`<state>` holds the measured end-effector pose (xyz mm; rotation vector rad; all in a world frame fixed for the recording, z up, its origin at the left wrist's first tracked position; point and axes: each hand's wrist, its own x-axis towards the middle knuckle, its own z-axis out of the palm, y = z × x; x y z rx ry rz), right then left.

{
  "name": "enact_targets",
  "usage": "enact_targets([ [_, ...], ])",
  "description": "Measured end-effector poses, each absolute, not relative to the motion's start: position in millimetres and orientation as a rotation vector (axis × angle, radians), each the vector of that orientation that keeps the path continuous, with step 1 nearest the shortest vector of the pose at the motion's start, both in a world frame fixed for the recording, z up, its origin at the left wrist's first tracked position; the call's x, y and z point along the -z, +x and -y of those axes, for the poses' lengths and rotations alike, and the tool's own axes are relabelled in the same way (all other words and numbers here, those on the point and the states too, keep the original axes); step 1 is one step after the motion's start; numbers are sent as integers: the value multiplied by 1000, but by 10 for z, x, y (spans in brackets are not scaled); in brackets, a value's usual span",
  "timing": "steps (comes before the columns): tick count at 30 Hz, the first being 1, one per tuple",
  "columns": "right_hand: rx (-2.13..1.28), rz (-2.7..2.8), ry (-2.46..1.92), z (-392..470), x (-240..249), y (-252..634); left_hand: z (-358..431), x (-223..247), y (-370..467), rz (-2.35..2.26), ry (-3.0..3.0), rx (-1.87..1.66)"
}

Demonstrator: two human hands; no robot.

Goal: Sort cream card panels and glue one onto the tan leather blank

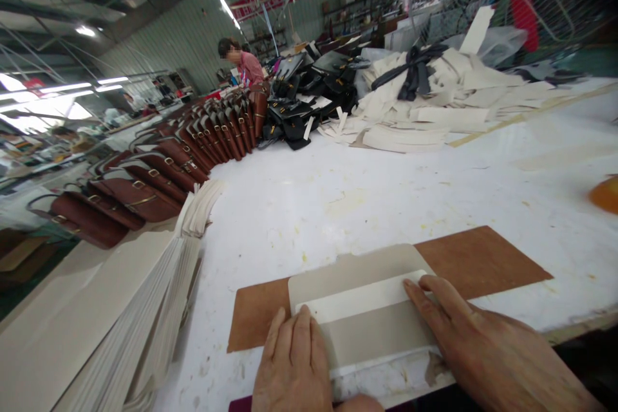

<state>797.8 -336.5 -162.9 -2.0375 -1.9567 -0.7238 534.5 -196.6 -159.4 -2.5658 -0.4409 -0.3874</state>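
A brown leather piece (476, 261) lies flat on the white table, its two ends showing on either side of a grey-beige board panel (357, 264). Across the panel runs a narrow white strip (362, 299). My left hand (295, 360) rests flat at the strip's left end, fingers stretched out and touching it. At the opposite end, my right hand (476, 335) presses its extended fingertips onto the strip. Both hands rest on the surface without grasping anything visible. Part of the panel is hidden beneath them.
Stacked beige board sheets (140, 309) stand at the left. Behind them is a row of brown leather bags (145, 180). Black bags (309, 90) and heaped beige pieces (434, 96) lie at the back of the white table (290, 206). A person (248, 67) stands beyond. An orange object (606, 194) is at right.
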Motion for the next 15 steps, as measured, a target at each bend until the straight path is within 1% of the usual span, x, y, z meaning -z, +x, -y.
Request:
enact_targets([
  [5,741,1950,-2044,3339,1654,7974,1981,1545,5298,550,-2691,415],
  [8,677,1987,-2042,3353,1711,8094,2024,1463,5248,661,-2799,465],
  [12,542,1917,-1967,3448,1807,8395,2115,1453,5067,882,-2994,752],
  [15,628,1844,-1930,3507,1835,8496,2212,1582,4946,1098,-2894,958],
])
